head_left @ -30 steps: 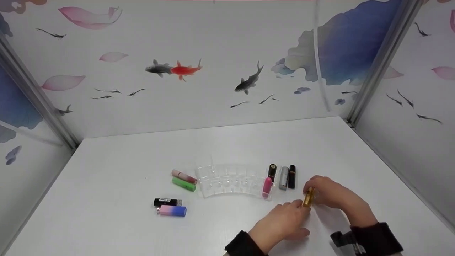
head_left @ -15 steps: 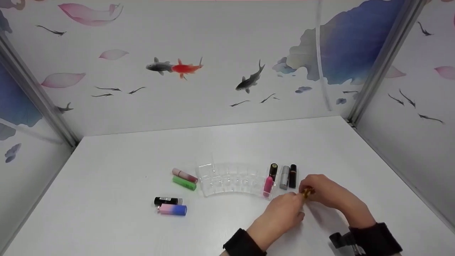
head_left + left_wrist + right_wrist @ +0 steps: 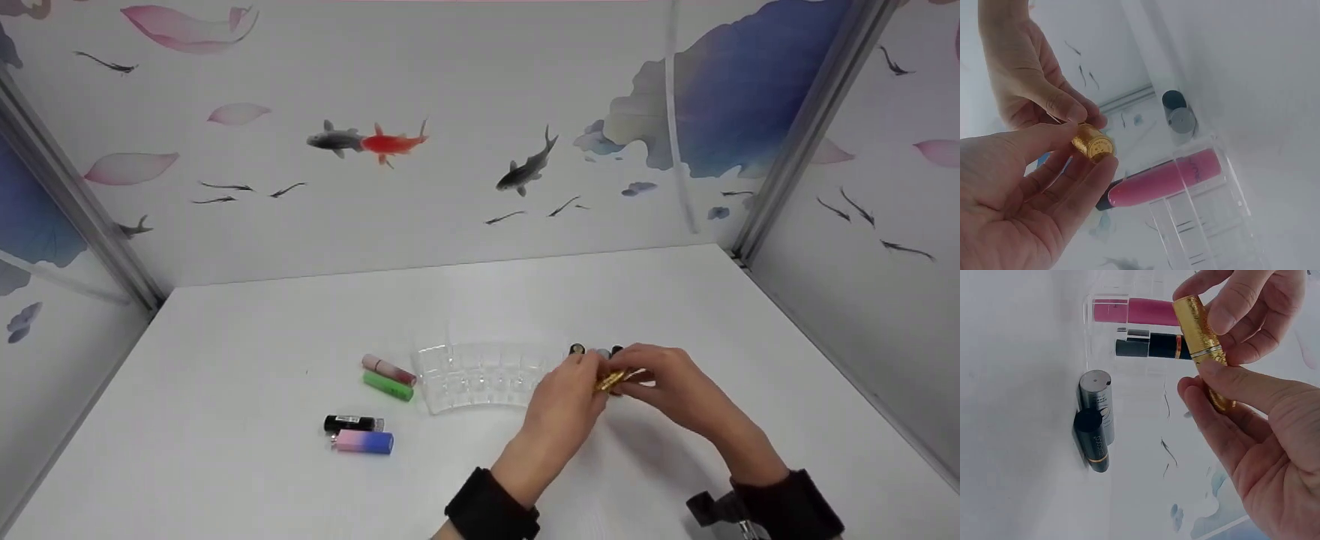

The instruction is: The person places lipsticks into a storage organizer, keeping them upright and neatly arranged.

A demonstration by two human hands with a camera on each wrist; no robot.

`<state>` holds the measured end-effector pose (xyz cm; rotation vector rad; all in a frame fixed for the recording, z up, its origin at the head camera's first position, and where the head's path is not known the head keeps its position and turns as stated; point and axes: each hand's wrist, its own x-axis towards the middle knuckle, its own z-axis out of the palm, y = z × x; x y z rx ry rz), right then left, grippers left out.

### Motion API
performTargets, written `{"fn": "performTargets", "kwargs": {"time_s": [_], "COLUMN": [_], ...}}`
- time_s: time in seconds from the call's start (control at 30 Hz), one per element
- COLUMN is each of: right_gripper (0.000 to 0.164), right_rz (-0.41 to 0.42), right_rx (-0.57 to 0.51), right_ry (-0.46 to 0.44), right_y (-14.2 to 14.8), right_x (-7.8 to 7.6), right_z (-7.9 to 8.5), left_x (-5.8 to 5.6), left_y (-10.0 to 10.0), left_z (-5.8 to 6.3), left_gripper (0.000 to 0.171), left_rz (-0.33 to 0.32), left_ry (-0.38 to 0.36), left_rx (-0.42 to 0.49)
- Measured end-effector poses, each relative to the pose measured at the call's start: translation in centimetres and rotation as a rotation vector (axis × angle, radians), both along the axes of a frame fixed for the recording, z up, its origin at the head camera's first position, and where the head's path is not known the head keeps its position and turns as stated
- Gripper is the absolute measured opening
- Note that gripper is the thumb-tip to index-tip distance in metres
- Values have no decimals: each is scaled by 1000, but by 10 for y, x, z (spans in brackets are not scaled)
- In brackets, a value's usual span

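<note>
Both hands hold a gold lipstick tube (image 3: 611, 380) above the right end of a clear lipstick holder (image 3: 484, 379). My left hand (image 3: 566, 401) pinches one end between thumb and fingers. The other end is pinched by my right hand (image 3: 667, 382). In the right wrist view the gold tube (image 3: 1193, 323) is tilted, with a thin silver band around its middle. A pink lipstick (image 3: 1148, 312) and a black lipstick (image 3: 1159, 346) stand in the holder's end compartments. Beside the holder are a silver tube (image 3: 1098, 391) and a black tube with a gold ring (image 3: 1092, 439).
Left of the holder lie a pink tube (image 3: 388, 370) and a green tube (image 3: 388, 386). Nearer the front are a black tube (image 3: 352, 424) and a pink-to-blue tube (image 3: 364, 442). Printed panels wall in the white table (image 3: 247, 360) at the back and sides.
Both hands have brought the gold lipstick tube up and to the left, towards the holder. The left hand now covers the pink lipstick in the head view. The tubes on the left stay put.
</note>
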<state>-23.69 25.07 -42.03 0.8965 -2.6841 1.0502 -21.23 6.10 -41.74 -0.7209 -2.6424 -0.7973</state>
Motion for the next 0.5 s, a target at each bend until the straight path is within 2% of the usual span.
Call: {"fn": "performTargets", "kwargs": {"time_s": [0.13, 0.3, 0.5], "right_gripper": [37, 33, 31], "right_rz": [-57, -163, -227], "right_rx": [-103, -176, -242], "right_ry": [26, 73, 110], "right_y": [-9, -25, -42], "right_x": [2, 6, 7], "right_z": [3, 11, 19], "left_x": [-4, -8, -12], "left_y": [-11, -24, -36], "left_z": [10, 21, 29], "left_gripper": [21, 21, 21], "left_rz": [15, 20, 32], "left_ry": [5, 21, -17], "left_rx": [49, 102, 182]}}
